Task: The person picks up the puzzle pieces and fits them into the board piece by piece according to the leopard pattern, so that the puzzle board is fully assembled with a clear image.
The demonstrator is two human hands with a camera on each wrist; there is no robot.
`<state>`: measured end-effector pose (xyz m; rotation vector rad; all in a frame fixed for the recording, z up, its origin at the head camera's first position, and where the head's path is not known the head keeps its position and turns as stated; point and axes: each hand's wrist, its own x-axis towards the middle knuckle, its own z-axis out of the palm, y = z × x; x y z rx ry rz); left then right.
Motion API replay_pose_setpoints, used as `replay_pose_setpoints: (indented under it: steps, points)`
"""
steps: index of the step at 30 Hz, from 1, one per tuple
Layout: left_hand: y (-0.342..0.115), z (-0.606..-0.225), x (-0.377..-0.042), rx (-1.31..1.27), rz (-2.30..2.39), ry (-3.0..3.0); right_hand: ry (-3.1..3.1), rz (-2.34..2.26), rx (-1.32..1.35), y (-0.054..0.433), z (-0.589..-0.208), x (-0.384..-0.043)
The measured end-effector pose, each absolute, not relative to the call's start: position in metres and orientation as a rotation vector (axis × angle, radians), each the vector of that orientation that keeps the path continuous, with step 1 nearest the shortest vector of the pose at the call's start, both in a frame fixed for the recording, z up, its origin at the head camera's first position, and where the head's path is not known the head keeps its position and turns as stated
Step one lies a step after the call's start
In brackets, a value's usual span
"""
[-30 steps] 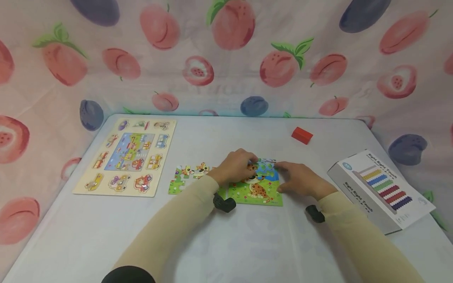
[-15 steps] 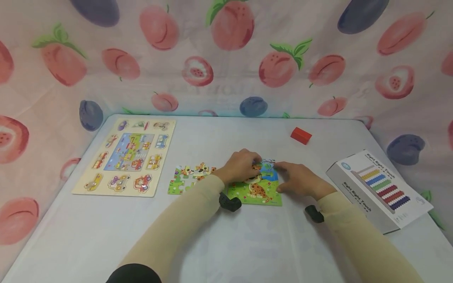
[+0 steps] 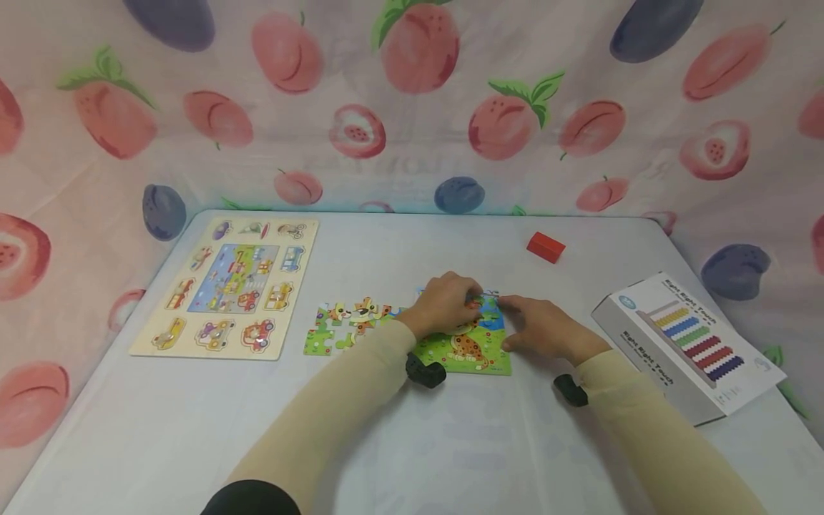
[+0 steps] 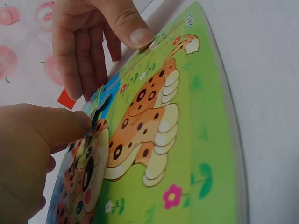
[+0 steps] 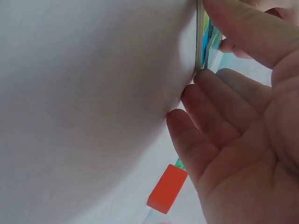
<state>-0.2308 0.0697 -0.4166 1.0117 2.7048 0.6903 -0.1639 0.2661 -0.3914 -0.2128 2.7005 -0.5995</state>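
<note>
Left hand [image 3: 445,304] moved right, leopard puzzle [image 3: 470,349], bottom nearest, long axis unclear

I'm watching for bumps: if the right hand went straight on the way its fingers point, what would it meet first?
The puzzle: its edge lies right at the right hand, perhaps already touching. Past that edge, the left hand seems next, though depth is hard to judge.

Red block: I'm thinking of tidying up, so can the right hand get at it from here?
Likely yes: in the head view, the red block lies beyond the right hand with nothing visible between them, though that hand is at the puzzle.
</note>
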Motion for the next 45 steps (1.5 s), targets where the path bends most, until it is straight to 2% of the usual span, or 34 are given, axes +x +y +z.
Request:
replay_pose_setpoints:
  steps: [45]
  points:
    - [0.0641, -0.4183, -0.2284, 0.999, 0.697, 2.718, 2.69, -0.573, -0.188, 0.2647, -0.3903, -0.1618]
